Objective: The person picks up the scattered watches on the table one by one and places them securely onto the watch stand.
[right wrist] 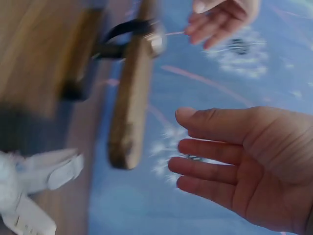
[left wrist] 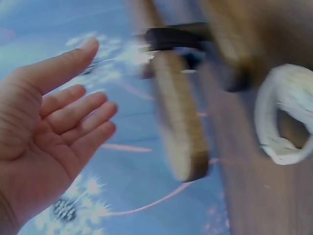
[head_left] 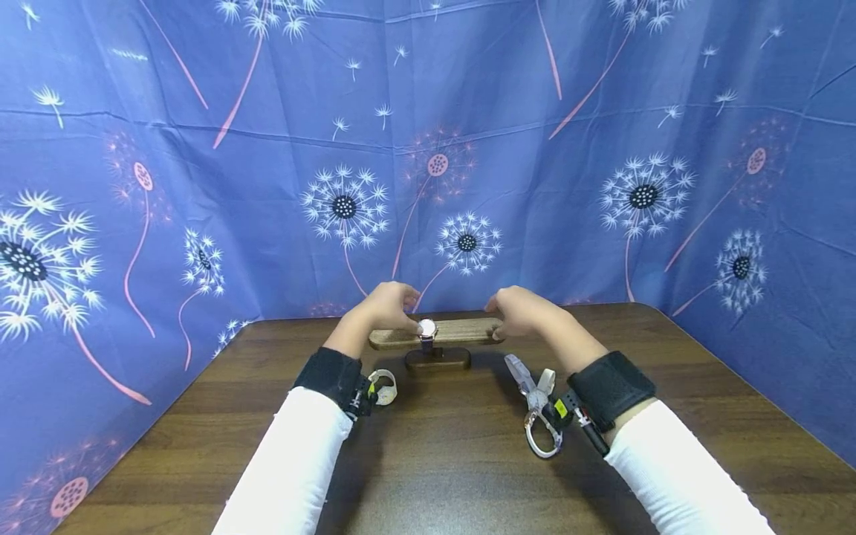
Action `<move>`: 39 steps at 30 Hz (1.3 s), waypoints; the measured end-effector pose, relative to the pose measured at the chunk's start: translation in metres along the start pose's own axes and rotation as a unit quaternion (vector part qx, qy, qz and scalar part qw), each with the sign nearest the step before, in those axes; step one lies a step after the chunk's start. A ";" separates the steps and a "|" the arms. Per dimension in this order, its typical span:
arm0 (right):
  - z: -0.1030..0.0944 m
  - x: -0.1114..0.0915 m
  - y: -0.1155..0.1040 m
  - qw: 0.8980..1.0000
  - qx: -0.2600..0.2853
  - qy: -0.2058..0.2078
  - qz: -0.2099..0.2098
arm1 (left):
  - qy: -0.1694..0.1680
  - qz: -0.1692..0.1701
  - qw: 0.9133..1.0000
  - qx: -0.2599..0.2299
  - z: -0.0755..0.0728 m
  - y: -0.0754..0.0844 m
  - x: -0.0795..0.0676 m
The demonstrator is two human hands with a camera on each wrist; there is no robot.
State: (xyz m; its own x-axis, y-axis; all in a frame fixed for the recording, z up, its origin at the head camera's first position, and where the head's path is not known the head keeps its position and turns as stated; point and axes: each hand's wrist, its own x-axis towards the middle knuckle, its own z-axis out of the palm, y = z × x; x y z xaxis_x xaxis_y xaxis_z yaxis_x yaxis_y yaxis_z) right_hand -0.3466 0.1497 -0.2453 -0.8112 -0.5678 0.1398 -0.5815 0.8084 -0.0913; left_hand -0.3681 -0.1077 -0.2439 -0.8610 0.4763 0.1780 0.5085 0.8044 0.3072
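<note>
A wooden watch stand (head_left: pixel 468 329) with a flat bar on a dark oval base (head_left: pixel 438 360) stands toward the back of the table. A wristwatch (head_left: pixel 428 328) with a pale round face and dark strap is wrapped around its bar. My left hand (head_left: pixel 388 306) is by the bar's left part, close to this watch; the left wrist view shows the hand (left wrist: pixel 63 107) apart from the wood, fingers extended. Near the bar's right end hovers my right hand (head_left: pixel 524 312). Its fingers (right wrist: pixel 210 171) are loosely straight and hold nothing in the right wrist view.
Left of the base lies a white watch (head_left: pixel 384 388), beside my left wristband. Pale-strapped watches (head_left: pixel 537 399) lie close together on the right, partly behind my right wrist gear. A blue dandelion-print cloth (head_left: pixel 401 148) hangs behind the wooden table (head_left: pixel 441 461).
</note>
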 end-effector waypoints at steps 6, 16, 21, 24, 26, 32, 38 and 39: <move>-0.008 -0.033 -0.010 0.999 0.045 0.029 -0.001 | 0.014 0.014 1.000 -0.021 -0.020 -0.001 -0.042; 0.011 -0.068 -0.004 0.991 0.130 0.005 0.016 | 0.021 0.006 0.998 -0.055 -0.002 -0.005 -0.098; 0.017 -0.067 0.008 0.988 0.154 -0.006 0.023 | 0.024 0.006 0.998 -0.060 -0.002 -0.007 -0.103; 0.020 -0.064 0.015 0.989 0.145 -0.001 0.033 | 0.024 0.000 0.998 -0.059 -0.005 -0.007 -0.103; 0.021 -0.061 0.019 0.990 0.138 0.004 0.035 | 0.026 0.002 0.998 -0.055 -0.008 -0.006 -0.102; 0.032 -0.056 0.031 0.994 0.105 0.002 0.037 | 0.020 -0.002 0.998 -0.053 -0.012 -0.004 -0.103; 0.042 -0.061 0.034 0.995 0.072 -0.028 0.063 | 0.005 0.012 0.997 -0.078 -0.008 -0.004 -0.104; 0.043 -0.062 0.033 0.994 0.076 -0.033 0.071 | 0.003 0.013 0.997 -0.081 -0.007 -0.003 -0.103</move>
State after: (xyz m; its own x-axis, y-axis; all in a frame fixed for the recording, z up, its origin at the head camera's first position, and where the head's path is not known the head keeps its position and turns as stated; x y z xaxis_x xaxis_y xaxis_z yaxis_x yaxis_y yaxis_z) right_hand -0.3182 0.2053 -0.2996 -0.8848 -0.4633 0.0504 -0.4600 0.8511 -0.2531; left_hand -0.2808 -0.1623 -0.2567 -0.8474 0.4946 0.1933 0.5247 0.7235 0.4486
